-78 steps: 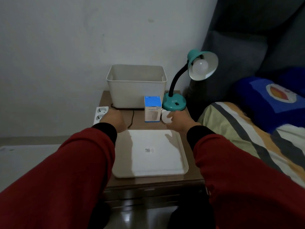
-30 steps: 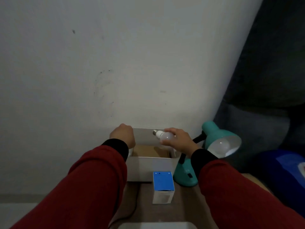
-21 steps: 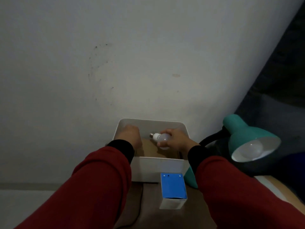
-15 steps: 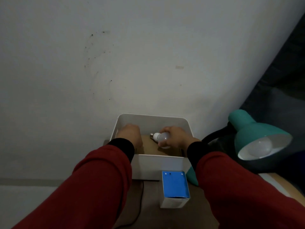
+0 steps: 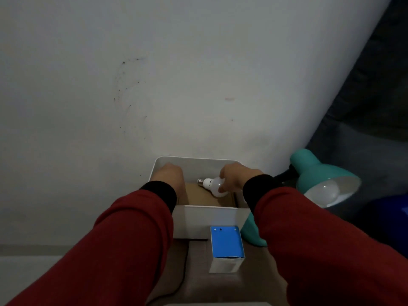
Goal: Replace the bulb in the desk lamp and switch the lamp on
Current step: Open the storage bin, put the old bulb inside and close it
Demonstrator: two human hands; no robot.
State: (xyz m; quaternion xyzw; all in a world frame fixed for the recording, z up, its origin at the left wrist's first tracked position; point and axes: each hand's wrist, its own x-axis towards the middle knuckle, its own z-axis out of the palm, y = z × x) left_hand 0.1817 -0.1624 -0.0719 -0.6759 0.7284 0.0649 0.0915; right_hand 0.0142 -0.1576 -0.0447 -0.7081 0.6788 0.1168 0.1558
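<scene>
My right hand (image 5: 237, 177) grips a white bulb (image 5: 213, 186) by its globe, low inside the white bin (image 5: 198, 219), its screw base pointing left. My left hand (image 5: 169, 176) hangs curled over the bin's left side; whether it touches the rim or holds anything I cannot tell. The teal desk lamp (image 5: 315, 173) stands right of the bin, unlit, its shade tilted down to the right with another white bulb (image 5: 324, 192) in the socket. A blue-topped bulb box (image 5: 227, 246) stands upright in front of the bin.
The bin holds brown cardboard (image 5: 203, 196) on its floor. A black cable (image 5: 181, 281) runs across the wooden tabletop (image 5: 196, 283) in front. A grey wall (image 5: 154, 85) rises right behind the bin. Dark upholstery (image 5: 364, 107) and blue bedding (image 5: 388, 217) lie to the right.
My right hand picked the bulb up from beside the lamp base, carried it over the bin and has lowered it inside. My left hand has moved from the table to the bin's left side.
</scene>
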